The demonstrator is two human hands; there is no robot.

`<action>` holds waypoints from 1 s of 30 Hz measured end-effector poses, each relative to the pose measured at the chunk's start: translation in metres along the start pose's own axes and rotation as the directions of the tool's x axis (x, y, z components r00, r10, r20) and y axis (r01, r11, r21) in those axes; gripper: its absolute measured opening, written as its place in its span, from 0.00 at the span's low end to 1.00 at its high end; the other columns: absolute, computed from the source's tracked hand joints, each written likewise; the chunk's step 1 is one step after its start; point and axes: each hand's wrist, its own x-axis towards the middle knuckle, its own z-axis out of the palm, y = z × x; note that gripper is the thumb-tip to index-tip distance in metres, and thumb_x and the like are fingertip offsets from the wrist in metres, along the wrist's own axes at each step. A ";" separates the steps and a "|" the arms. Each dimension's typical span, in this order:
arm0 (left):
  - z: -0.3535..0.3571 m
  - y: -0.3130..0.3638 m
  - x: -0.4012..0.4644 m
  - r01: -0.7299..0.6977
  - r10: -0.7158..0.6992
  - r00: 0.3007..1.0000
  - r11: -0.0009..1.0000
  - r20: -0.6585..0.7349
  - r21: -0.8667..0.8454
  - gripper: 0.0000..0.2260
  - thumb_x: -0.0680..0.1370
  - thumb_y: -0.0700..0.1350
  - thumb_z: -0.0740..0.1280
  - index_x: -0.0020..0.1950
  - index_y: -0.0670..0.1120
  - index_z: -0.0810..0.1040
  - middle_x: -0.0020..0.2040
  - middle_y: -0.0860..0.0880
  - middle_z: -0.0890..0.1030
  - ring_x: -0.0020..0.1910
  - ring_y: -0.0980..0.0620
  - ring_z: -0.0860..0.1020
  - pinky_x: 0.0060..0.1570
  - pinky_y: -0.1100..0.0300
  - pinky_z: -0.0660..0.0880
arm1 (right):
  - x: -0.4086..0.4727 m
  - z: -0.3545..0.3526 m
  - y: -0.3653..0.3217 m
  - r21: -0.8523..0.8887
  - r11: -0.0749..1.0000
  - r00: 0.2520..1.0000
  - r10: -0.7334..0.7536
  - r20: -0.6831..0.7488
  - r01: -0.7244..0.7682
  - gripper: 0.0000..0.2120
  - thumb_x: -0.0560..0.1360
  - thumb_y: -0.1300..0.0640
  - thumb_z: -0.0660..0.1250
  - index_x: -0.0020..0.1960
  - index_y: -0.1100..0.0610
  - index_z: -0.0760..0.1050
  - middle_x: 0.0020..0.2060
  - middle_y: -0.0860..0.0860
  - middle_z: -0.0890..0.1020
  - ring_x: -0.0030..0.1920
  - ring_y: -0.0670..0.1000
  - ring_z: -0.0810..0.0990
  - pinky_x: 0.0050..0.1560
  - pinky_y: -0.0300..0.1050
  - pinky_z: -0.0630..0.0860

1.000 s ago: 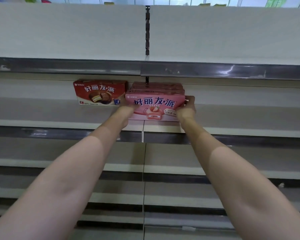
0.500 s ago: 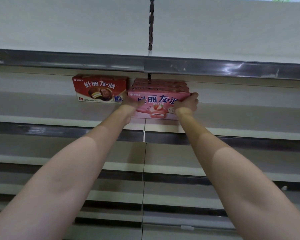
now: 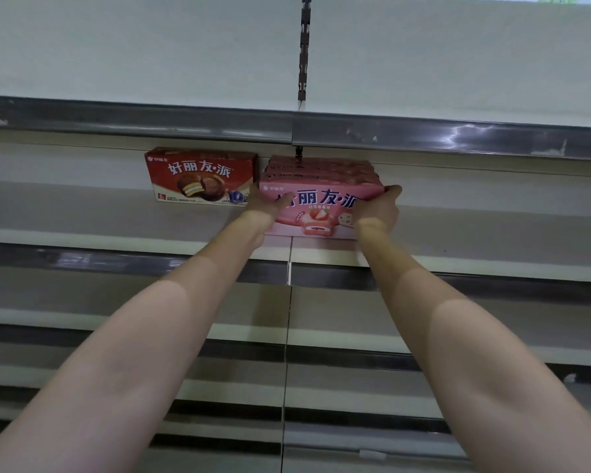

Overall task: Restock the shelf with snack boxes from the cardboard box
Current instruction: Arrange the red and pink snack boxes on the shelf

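A row of pink strawberry snack boxes (image 3: 321, 203) stands upright on the white shelf (image 3: 82, 230), one behind another. My left hand (image 3: 265, 206) grips the left end of the front pink box, thumb across its face. At the right end my right hand (image 3: 377, 208) holds the same box, its fingers wrapped over the top corner. A red chocolate snack box (image 3: 200, 175) stands upright just left of the pink row, further back on the shelf. The cardboard box is out of view.
The shelf above (image 3: 458, 63) overhangs the boxes, with a grey price rail (image 3: 423, 136) along its front. A slotted upright (image 3: 303, 49) runs behind. Several bare shelves (image 3: 321, 336) lie below my arms.
Both hands have slid the pink boxes a little further back on the shelf. My thumbs now reach across the front box's face. The camera tilted slightly upward.
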 end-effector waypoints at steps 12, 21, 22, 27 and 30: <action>0.014 -0.002 0.007 -0.041 0.043 0.995 0.999 -0.088 0.032 0.39 0.75 0.49 0.73 0.78 0.44 0.54 0.75 0.43 0.66 0.74 0.43 0.65 0.74 0.50 0.61 | -0.004 -0.011 -0.001 -0.240 0.971 0.993 0.047 0.104 -0.021 0.20 0.74 0.52 0.65 0.63 0.51 0.61 0.58 0.56 0.76 0.59 0.61 0.74 0.61 0.56 0.73; -0.019 0.005 -0.017 -0.025 0.041 0.992 0.991 -0.123 0.130 0.12 0.77 0.44 0.71 0.58 0.40 0.77 0.55 0.45 0.81 0.51 0.44 0.80 0.52 0.54 0.78 | -0.049 0.002 -0.020 0.026 1.000 0.984 0.001 0.176 -0.006 0.18 0.74 0.56 0.69 0.61 0.61 0.73 0.54 0.58 0.81 0.51 0.58 0.81 0.52 0.48 0.78; -0.025 0.003 -0.020 -0.034 0.050 0.988 0.993 -0.148 0.112 0.09 0.78 0.41 0.69 0.57 0.39 0.79 0.54 0.42 0.82 0.51 0.42 0.81 0.49 0.54 0.78 | -0.059 0.009 -0.024 0.052 0.998 0.966 -0.042 0.254 0.030 0.12 0.75 0.57 0.68 0.55 0.62 0.77 0.49 0.56 0.83 0.47 0.56 0.82 0.48 0.46 0.79; -0.078 -0.003 -0.051 -0.038 0.041 0.974 0.999 -0.224 0.019 0.05 0.78 0.34 0.63 0.43 0.41 0.75 0.32 0.43 0.76 0.30 0.46 0.77 0.26 0.60 0.70 | -0.118 0.040 -0.051 0.129 0.952 0.850 -0.305 0.430 0.276 0.04 0.76 0.56 0.68 0.44 0.56 0.76 0.42 0.54 0.81 0.44 0.54 0.78 0.43 0.44 0.71; -0.127 -0.015 -0.081 -0.048 0.042 0.958 0.999 -0.284 -0.014 0.07 0.80 0.35 0.62 0.43 0.44 0.74 0.33 0.43 0.78 0.22 0.53 0.78 0.24 0.62 0.74 | -0.162 0.061 -0.062 0.269 0.890 0.734 -0.455 0.505 0.367 0.05 0.75 0.60 0.68 0.44 0.56 0.72 0.40 0.50 0.78 0.44 0.53 0.77 0.43 0.43 0.68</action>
